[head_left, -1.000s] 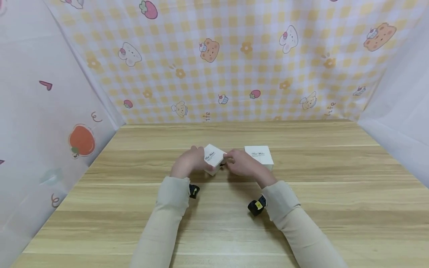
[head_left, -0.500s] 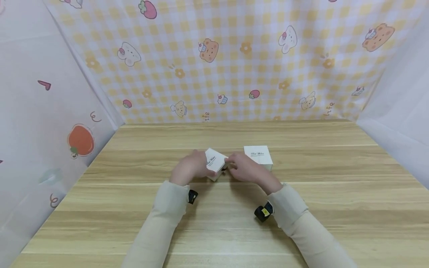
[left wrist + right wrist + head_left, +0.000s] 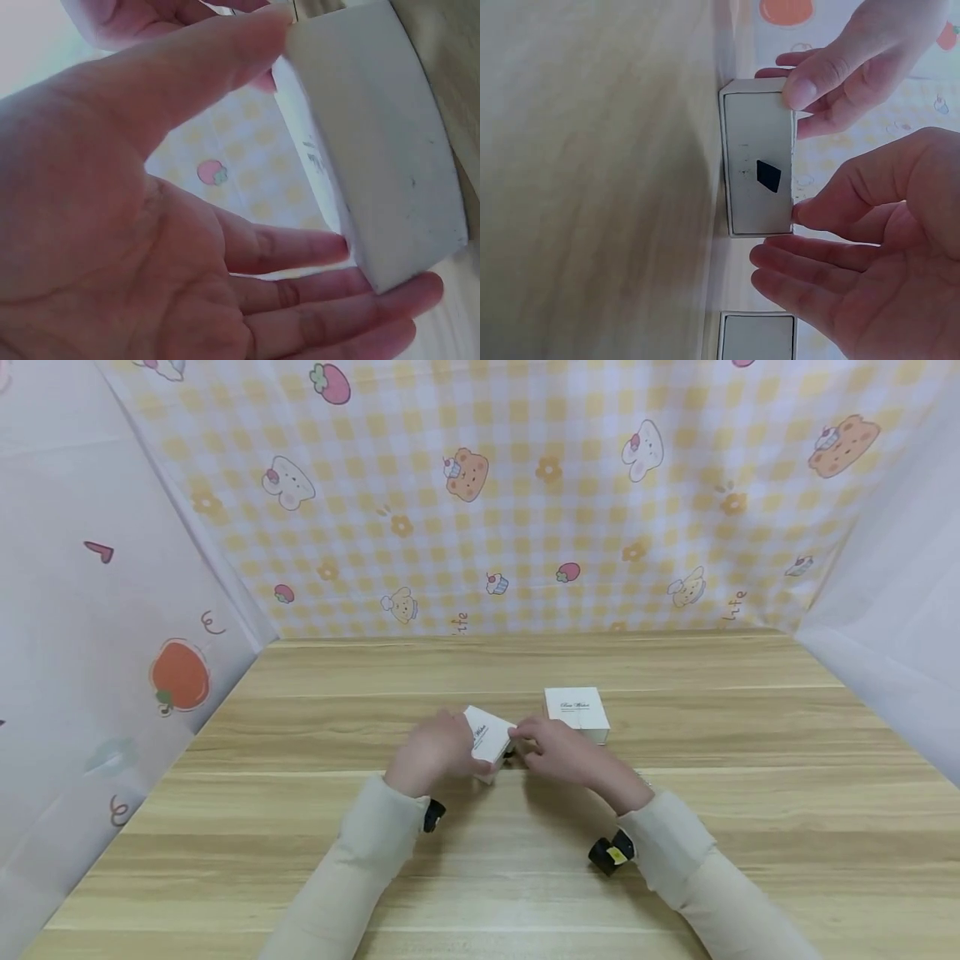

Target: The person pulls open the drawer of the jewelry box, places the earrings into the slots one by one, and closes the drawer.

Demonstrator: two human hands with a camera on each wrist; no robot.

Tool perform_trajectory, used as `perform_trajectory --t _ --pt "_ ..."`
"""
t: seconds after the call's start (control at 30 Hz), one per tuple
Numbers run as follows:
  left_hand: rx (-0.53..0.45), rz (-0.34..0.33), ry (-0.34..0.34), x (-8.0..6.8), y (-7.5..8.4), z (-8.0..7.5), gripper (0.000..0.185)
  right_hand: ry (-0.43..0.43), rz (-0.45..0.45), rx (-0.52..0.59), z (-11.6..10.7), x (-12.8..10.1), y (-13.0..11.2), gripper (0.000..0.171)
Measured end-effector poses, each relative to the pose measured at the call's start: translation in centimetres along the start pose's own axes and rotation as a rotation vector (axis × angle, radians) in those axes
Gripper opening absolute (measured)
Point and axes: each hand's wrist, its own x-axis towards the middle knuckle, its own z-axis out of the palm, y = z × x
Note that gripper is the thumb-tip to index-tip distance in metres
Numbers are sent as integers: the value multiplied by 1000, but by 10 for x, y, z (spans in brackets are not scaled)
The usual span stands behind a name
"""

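A small white gift box [image 3: 489, 737] with dark script on its top sits at an angle on the table. My left hand [image 3: 437, 750] grips it, thumb on the near side and fingers at the opposite end in the left wrist view. My right hand [image 3: 561, 753] is at the box's right corner, its thumb and fingertips pinching the edge there. In the right wrist view the box's framed side face bears a black tab [image 3: 769, 176]. A second white gift box [image 3: 576, 707] with similar script stands behind my right hand; part of it shows at the bottom of the right wrist view.
The wood-grain table [image 3: 480, 893] runs to a yellow-checked cloth [image 3: 525, 518] hanging at the back. White cloth [image 3: 67, 710] hangs along the left side, and another pale cloth along the right. Black wrist cameras [image 3: 609, 853] sit under both cuffs.
Both hands and the box between them have moved nearer to me and slightly right. The right forearm has swung outward. The second box has stayed in place.
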Motion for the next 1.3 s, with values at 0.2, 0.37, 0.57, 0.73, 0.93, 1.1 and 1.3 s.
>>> perform_trajectory --t 0.2,0.37,0.57,0.73,0.93,1.1,1.3 --pt "37 -21 19 -9 9 4 47 -10 -24 2 0 -10 2 39" --pt "96 3 48 -15 16 9 49 -5 -40 9 1 -18 5 40" --pt "104 -41 31 -20 26 12 55 10 -71 -3 2 -25 9 38" --pt "154 -72 24 -24 33 14 64 7 -71 21 1 -29 11 38" --pt "178 -113 40 -29 39 17 78 -22 -80 93 -2 -32 13 39" --pt "189 -107 68 -32 39 19 79 -64 -51 159 -2 -34 13 40" --pt "179 -52 85 -38 38 18 80 -71 -43 182 -3 -35 15 37"
